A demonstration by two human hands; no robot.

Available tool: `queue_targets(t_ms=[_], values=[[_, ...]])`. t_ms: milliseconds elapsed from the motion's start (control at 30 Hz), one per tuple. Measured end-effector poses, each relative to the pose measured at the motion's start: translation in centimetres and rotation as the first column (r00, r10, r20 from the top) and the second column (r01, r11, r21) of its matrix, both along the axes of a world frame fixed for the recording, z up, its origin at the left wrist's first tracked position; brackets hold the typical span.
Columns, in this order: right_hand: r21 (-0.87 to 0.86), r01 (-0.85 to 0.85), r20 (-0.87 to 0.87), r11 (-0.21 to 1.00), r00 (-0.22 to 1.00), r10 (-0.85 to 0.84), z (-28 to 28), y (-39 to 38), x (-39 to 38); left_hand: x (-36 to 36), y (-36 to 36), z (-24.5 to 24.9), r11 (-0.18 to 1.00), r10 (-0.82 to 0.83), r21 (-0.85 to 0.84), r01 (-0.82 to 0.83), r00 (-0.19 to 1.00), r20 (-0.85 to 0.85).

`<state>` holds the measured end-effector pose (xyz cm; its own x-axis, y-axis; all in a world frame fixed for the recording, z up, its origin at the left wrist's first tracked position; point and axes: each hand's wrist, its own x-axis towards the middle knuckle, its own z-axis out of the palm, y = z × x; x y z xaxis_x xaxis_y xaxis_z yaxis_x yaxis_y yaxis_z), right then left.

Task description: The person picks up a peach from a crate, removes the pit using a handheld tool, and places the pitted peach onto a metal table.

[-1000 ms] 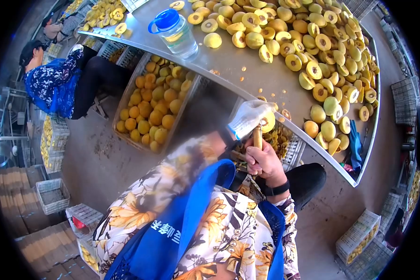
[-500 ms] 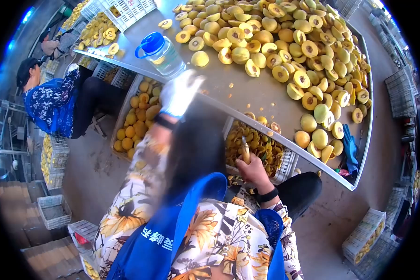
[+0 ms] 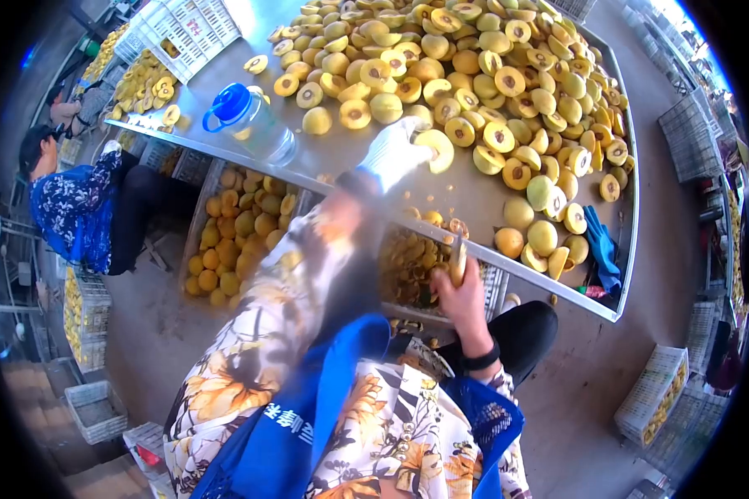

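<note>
My left hand (image 3: 394, 154), in a white glove, reaches over the metal table, its fingertips closed on a yellow peach half (image 3: 436, 152) at the near edge of the fruit pile. Bare and lower down, my right hand (image 3: 462, 298) grips a small wooden-handled knife (image 3: 458, 263) with its tip upward; the blade's shape is hard to make out. That hand is above a crate of pits and scraps (image 3: 412, 262) below the table's edge. Many halved peaches (image 3: 491, 137), several with brown centres, spread across the table.
A water bottle with a blue lid (image 3: 254, 125) stands left of my left hand. A crate of whole peaches (image 3: 240, 224) is at the lower left. Blue gloves (image 3: 601, 249) lie in the right corner. A co-worker (image 3: 79, 195) sits at far left.
My left hand has moved right and forward from beside the bottle to the pile and taken hold of a peach half. My right hand has risen slightly with the knife. The view has shifted.
</note>
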<state>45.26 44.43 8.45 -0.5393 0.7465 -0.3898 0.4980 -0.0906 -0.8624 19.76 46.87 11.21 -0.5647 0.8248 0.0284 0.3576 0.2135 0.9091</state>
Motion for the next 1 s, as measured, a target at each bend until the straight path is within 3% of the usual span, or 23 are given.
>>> queue_targets(t_ms=[67,133,200,233,333,400,500,567,600,667,767,867,933,1000], values=[[0.354,0.078,-0.214,0.932,0.977,-0.001,-0.8,0.7,-1.5,3.7,-3.6,3.6,0.992,-0.121,0.066,0.105,0.929,0.350],[0.289,0.154,-0.416,0.945,0.909,-0.021,-1.3,0.8,-3.2,6.2,-6.3,4.0,0.980,-0.188,0.133,0.146,0.893,0.408],[0.124,0.158,-0.548,0.980,0.834,-0.065,-1.0,-0.1,-4.3,8.2,-8.1,2.7,0.957,-0.213,0.285,0.058,0.806,0.552],[0.000,0.124,-0.585,0.992,0.805,-0.101,-0.4,-0.6,-4.7,9.4,-8.5,2.1,0.949,-0.127,0.303,-0.082,0.784,0.608],[0.445,0.084,-0.363,0.891,0.927,0.094,-2.8,-1.4,-5.4,10.3,-9.4,-2.0,0.921,0.028,0.349,-0.173,0.922,0.385],[0.600,0.084,-0.158,0.796,0.987,0.015,-1.1,-2.5,-4.7,10.5,-9.4,-3.9,0.891,0.082,0.392,-0.227,0.932,0.354],[0.388,-0.072,-0.002,0.919,0.997,0.079,2.5,-3.4,-3.1,10.6,-9.1,-4.0,0.822,0.060,0.501,-0.269,0.917,0.394],[0.418,-0.124,0.052,0.900,0.992,0.113,1.5,-3.8,-2.2,11.0,-9.1,-3.5,0.802,0.038,0.502,-0.324,0.866,0.499],[0.435,-0.149,0.079,0.888,0.989,0.127,1.2,-3.9,-1.9,11.2,-9.1,-2.3,0.806,0.029,0.465,-0.365,0.810,0.585],[0.383,-0.174,0.050,0.907,0.984,0.168,1.8,-3.9,-1.6,11.4,-9.2,0.0,0.872,0.051,0.226,-0.434,0.540,0.840],[0.364,-0.198,0.033,0.910,0.979,0.200,2.7,-4.2,-1.7,11.2,-9.3,-0.6,0.882,0.015,0.224,-0.415,0.500,0.866],[0.371,-0.239,0.041,0.897,0.970,0.241,2.3,-4.6,-1.5,11.6,-9.5,-0.3,0.868,0.072,0.244,-0.433,0.594,0.801],[0.338,-0.285,0.058,0.897,0.958,0.282,2.7,-4.8,-1.4,11.2,-9.5,-1.1,0.883,0.068,0.226,-0.411,0.589,0.805],[0.467,-0.333,0.024,0.819,0.931,0.365,2.0,-4.8,-1.3,11.0,-9.7,-1.8,0.893,0.076,0.205,-0.400,0.585,0.807]])
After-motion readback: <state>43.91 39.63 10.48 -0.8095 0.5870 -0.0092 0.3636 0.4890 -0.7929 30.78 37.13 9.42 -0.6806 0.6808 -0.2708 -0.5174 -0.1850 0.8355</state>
